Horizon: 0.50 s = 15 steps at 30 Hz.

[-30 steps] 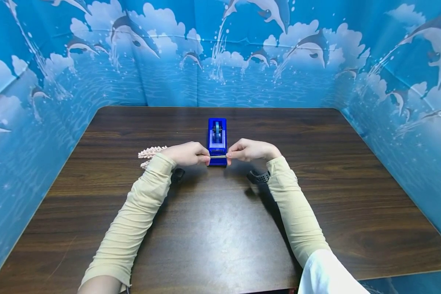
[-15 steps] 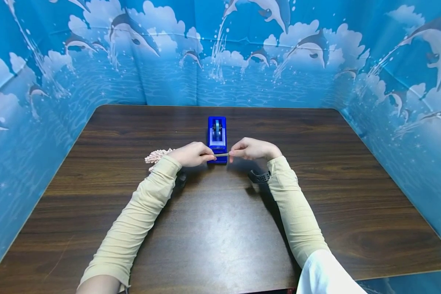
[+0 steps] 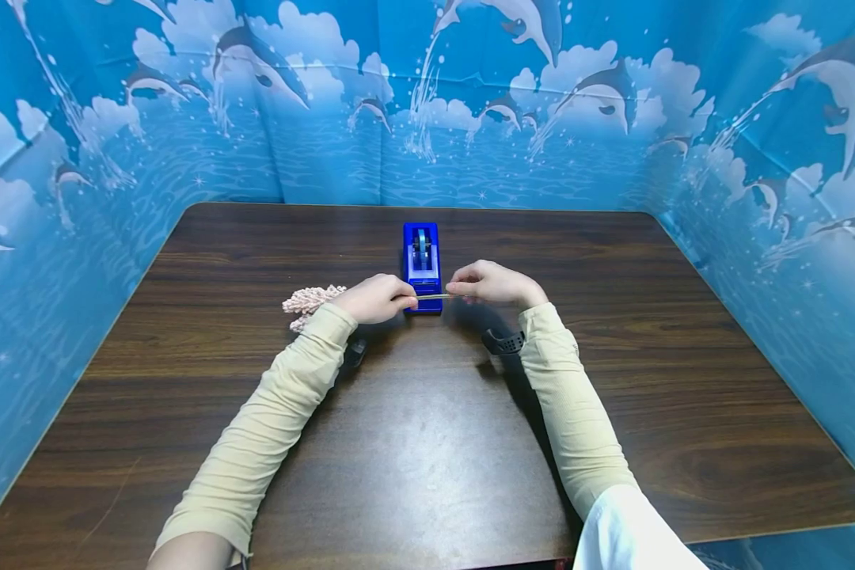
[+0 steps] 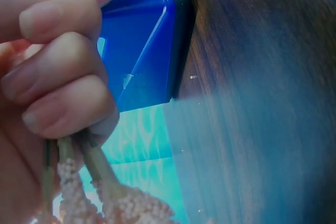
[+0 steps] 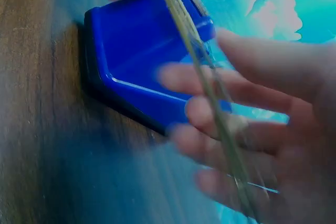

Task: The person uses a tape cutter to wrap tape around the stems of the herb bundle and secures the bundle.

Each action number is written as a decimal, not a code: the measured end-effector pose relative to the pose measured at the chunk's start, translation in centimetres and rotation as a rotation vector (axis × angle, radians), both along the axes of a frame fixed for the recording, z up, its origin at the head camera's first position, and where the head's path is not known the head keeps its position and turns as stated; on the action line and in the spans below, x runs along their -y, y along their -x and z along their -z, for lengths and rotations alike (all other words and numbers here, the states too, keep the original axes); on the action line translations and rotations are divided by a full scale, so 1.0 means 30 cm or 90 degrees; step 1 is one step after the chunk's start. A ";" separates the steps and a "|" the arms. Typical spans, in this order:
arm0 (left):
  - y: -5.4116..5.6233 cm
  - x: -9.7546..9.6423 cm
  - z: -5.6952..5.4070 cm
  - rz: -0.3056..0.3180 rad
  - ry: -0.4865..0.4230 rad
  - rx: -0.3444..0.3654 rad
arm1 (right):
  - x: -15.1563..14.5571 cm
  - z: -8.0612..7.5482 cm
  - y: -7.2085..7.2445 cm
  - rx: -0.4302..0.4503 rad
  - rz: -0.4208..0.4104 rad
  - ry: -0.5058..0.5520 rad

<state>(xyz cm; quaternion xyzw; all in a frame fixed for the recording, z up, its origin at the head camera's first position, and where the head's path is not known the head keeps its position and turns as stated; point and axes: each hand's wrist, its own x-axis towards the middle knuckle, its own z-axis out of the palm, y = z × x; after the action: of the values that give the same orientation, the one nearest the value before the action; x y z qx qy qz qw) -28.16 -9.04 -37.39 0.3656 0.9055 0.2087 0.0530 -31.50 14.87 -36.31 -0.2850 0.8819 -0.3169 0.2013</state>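
A blue tape dispenser [image 3: 423, 275] stands upright on the table between the hands. My left hand [image 3: 376, 299] curls its fingers round a small bunch of flower stems; their pale pink, beady flower heads [image 3: 312, 301] stick out on its left. The bare stems [image 5: 181, 22] run rightward across the front of the dispenser. Beside their far ends is my right hand [image 3: 495, 285]. In the right wrist view its fingers [image 5: 252, 90] are spread loosely behind the stems, blurred, with the thumb apart from them. Clear shiny bits, maybe tape, show along the stems.
The dark wood-grain table [image 3: 427, 443] has rounded far corners. A blue curtain [image 3: 435, 174] printed with dolphins surrounds its back and sides. A black strap [image 3: 502, 342] sits under the right wrist, and another dark device [image 3: 355, 352] under the left.
The left hand has shifted slightly right with the flower stems. The right hand, earlier pinching the stem ends, has risen a little and loosened; more stem length shows between the hands.
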 end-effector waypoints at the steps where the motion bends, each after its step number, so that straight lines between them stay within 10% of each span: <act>1: -0.001 0.000 -0.002 -0.001 0.002 0.001 | 0.007 -0.002 -0.002 -0.037 0.024 0.000; 7: -0.008 -0.004 -0.015 -0.006 0.011 0.015 | 0.095 0.007 -0.019 -0.188 0.183 0.038; 15: -0.011 -0.013 -0.021 -0.011 0.014 0.038 | 0.181 0.052 -0.038 -0.123 0.304 0.136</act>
<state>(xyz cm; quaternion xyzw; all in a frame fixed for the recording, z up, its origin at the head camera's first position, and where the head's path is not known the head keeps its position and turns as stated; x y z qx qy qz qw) -27.82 -8.66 -36.75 0.3506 0.9090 0.2100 0.0818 -30.36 9.45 -37.87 -0.1172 0.9009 -0.4179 0.0049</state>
